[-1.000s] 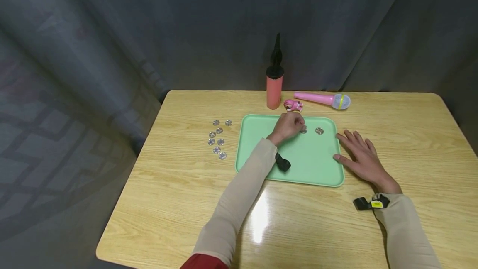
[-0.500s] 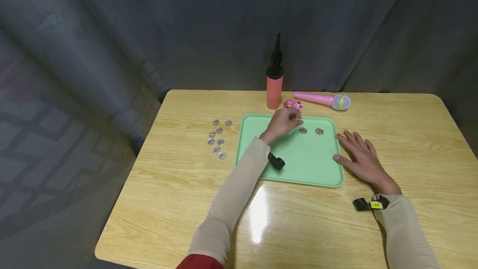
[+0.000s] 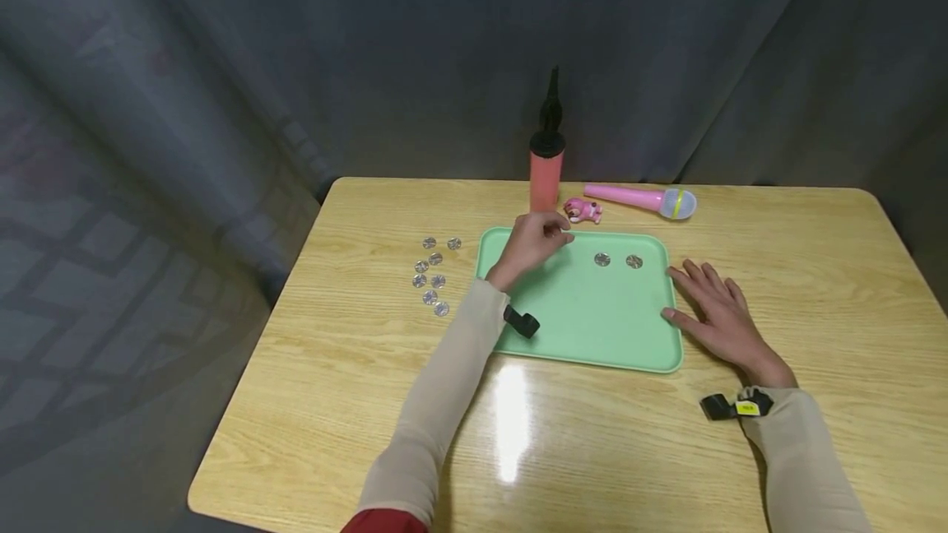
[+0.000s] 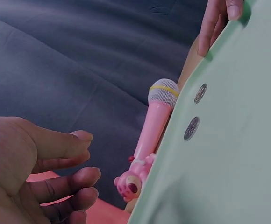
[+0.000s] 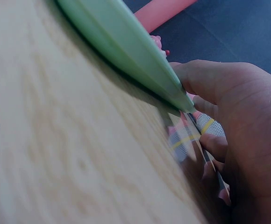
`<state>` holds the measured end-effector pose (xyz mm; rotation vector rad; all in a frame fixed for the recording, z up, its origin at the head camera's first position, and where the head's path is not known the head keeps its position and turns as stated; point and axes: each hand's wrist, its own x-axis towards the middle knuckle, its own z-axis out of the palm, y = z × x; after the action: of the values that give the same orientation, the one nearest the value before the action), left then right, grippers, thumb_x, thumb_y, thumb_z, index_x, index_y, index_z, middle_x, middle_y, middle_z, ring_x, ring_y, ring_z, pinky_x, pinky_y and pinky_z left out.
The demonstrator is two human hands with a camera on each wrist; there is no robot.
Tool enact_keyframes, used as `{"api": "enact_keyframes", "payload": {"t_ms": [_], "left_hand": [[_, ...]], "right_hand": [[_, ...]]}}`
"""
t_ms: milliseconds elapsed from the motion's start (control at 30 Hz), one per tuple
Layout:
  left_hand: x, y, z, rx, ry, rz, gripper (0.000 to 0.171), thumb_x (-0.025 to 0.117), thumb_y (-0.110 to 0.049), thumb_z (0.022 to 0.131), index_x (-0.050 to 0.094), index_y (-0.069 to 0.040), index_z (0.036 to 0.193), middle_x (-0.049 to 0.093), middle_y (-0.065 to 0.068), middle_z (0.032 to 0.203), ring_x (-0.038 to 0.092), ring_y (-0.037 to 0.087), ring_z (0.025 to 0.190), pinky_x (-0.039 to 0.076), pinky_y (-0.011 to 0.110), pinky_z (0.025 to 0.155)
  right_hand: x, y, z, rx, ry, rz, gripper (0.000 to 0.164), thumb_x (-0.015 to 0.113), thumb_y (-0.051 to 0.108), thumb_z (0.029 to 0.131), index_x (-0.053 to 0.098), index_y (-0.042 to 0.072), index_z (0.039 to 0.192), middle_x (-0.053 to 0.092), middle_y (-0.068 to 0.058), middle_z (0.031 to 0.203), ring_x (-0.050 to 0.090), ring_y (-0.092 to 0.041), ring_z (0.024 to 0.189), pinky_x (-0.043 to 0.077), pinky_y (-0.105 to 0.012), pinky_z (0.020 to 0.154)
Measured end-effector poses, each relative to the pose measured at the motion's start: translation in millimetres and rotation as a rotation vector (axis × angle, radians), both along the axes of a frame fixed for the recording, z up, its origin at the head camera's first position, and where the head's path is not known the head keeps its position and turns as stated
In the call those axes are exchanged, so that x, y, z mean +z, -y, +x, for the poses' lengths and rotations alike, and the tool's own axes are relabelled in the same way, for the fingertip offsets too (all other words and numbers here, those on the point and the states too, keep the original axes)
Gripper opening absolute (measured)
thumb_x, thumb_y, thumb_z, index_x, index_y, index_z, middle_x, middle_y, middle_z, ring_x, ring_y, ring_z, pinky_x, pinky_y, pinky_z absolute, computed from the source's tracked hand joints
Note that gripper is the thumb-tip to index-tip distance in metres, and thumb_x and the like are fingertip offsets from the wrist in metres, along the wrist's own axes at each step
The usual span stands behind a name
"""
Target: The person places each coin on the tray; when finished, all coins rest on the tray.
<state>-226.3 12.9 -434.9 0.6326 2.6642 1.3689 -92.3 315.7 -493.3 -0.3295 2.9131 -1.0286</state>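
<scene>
My left hand [image 3: 530,245] is over the left half of a mint-green tray [image 3: 600,327], fingers loosely bent and nothing between them. The left wrist view shows its thumb and fingertips [image 4: 86,176] apart. Two silver coins lie flat inside the tray near its far right corner: the left coin [image 3: 602,259] and the right coin [image 3: 634,261]. My right hand [image 3: 714,315] rests at the tray's right edge, fingers spread; its thumb [image 5: 196,77] touches the rim in the right wrist view.
Several coins [image 3: 438,281] lie scattered on the wooden table [image 3: 333,401] left of the tray. Behind the tray stand a pink hand pump [image 3: 545,175] with a black nozzle, a small pink bear figure [image 3: 583,210] and a pink toy microphone [image 3: 629,196]. A dark curtain hangs behind.
My left hand has drawn away from the left coin in the tray and moved leftward, leaving that coin in place. The right hand has stayed still.
</scene>
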Motion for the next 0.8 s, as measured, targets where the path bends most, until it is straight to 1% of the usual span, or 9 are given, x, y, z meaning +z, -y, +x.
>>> {"api": "enact_keyframes", "payload": {"t_ms": [200, 400, 600, 800], "left_hand": [[-1.7, 12.5, -2.3, -0.003, -0.027, -0.003, 0.015, 0.072, -0.015, 0.092, 0.074, -0.003, 0.102, 0.070, 0.010, 0.089, 0.057, 0.012, 0.076, 0.042, 0.015, 0.068], [-3.6, 28.5, -3.2, 0.012, -0.031, 0.011, 0.014, 0.071, -0.013, 0.092, 0.073, -0.002, 0.101, 0.071, 0.013, 0.090, 0.060, 0.017, 0.079, 0.044, 0.019, 0.071], [-2.6, 48.8, -3.3, 0.043, -0.034, 0.020, 0.016, 0.071, -0.013, 0.092, 0.073, -0.001, 0.102, 0.072, 0.014, 0.090, 0.064, 0.021, 0.083, 0.047, 0.020, 0.072], [-1.3, 70.4, -5.0, 0.082, -0.036, 0.044, 0.020, 0.071, -0.011, 0.092, 0.072, 0.004, 0.105, 0.072, 0.017, 0.091, 0.066, 0.028, 0.084, 0.048, 0.023, 0.073]], "right_hand": [[0.7, 0.0, 0.5, -0.003, 0.001, -0.001, 0.071, 0.061, 0.033, 0.098, 0.029, 0.012, 0.158, 0.014, -0.030, 0.164, -0.002, -0.046, 0.156, -0.012, -0.065, 0.120], [1.0, 0.3, -0.1, -0.001, 0.002, -0.001, 0.071, 0.060, 0.034, 0.098, 0.028, 0.012, 0.158, 0.014, -0.030, 0.164, -0.002, -0.046, 0.156, -0.012, -0.065, 0.120], [0.2, -0.5, -0.6, 0.000, 0.002, 0.000, 0.071, 0.060, 0.034, 0.099, 0.029, 0.012, 0.158, 0.014, -0.030, 0.164, -0.002, -0.046, 0.156, -0.012, -0.066, 0.120], [0.0, -0.6, -0.5, 0.000, -0.004, 0.002, 0.071, 0.060, 0.033, 0.098, 0.028, 0.012, 0.158, 0.014, -0.030, 0.164, -0.001, -0.046, 0.156, -0.012, -0.065, 0.120]]}}
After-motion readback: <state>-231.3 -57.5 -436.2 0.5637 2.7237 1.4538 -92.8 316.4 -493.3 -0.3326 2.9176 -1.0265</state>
